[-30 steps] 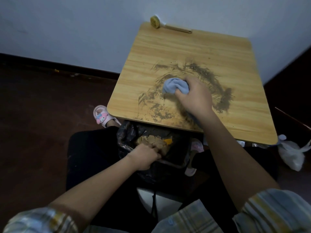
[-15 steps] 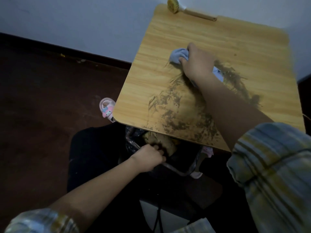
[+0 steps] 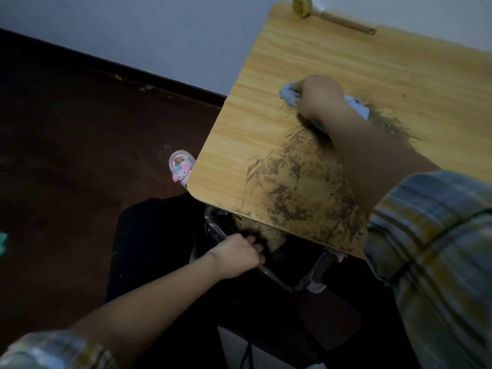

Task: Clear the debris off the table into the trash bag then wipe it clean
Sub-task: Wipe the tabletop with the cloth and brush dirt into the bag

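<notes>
A wooden surface (image 3: 332, 62) streaked with dark debris (image 3: 300, 193); below its near edge hangs the trash bag (image 3: 221, 227). The right hand (image 3: 318, 98), arm outstretched, presses a bunched blue cloth (image 3: 287, 93) (fingers curled over it) mid-surface; the left hand (image 3: 237, 253) grips the bag's rim.

Your worktop (image 3: 332, 65) is pale wood-grain laminate, smooth with a soft sheen, smeared with gritty, matt brown dirt (image 3: 300, 193). The cloth (image 3: 288, 94) you press on it is soft light-blue fabric, crumpled. Below the near edge, the trash bag (image 3: 215, 225) you hold is thin, glossy dark plastic, wrinkled. The brush (image 3: 302, 6) at the far edge has coarse bristles and a plain wooden handle. Your sleeve (image 3: 436, 249) is woven plaid cloth.
</notes>
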`<act>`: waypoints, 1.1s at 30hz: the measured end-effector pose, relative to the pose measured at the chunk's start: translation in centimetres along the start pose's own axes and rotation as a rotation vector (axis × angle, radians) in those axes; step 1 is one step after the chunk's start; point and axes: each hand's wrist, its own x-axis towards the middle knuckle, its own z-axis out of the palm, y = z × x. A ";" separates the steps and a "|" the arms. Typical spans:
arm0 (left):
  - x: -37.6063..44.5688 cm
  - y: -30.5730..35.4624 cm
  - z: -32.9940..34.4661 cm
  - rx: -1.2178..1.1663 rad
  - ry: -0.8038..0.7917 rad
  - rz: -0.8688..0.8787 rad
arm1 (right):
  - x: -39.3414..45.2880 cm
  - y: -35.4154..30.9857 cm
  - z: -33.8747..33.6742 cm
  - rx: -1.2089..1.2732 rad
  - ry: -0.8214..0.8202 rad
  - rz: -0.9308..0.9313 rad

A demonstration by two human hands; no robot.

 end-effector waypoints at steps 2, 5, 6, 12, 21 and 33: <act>0.0 0.1 0.1 -0.007 0.004 -0.007 | -1.4 -1.0 0.1 0.003 0.009 -0.095; -0.1 0.3 0.1 -0.010 0.022 -0.012 | -4.1 -2.5 0.5 -0.043 0.011 -0.258; -0.2 0.4 0.1 -0.015 0.027 -0.011 | -5.1 -2.7 0.7 -0.062 0.007 -0.310; -0.7 0.5 0.0 -0.028 0.050 -0.009 | -8.0 -2.9 0.7 0.001 -0.078 -0.445; -1.5 0.4 0.2 -0.031 0.062 -0.002 | -0.9 -3.1 -0.1 0.017 0.191 0.078; -1.6 -0.5 0.5 -0.037 0.077 -0.052 | -1.3 -5.5 1.0 -0.040 0.042 -0.248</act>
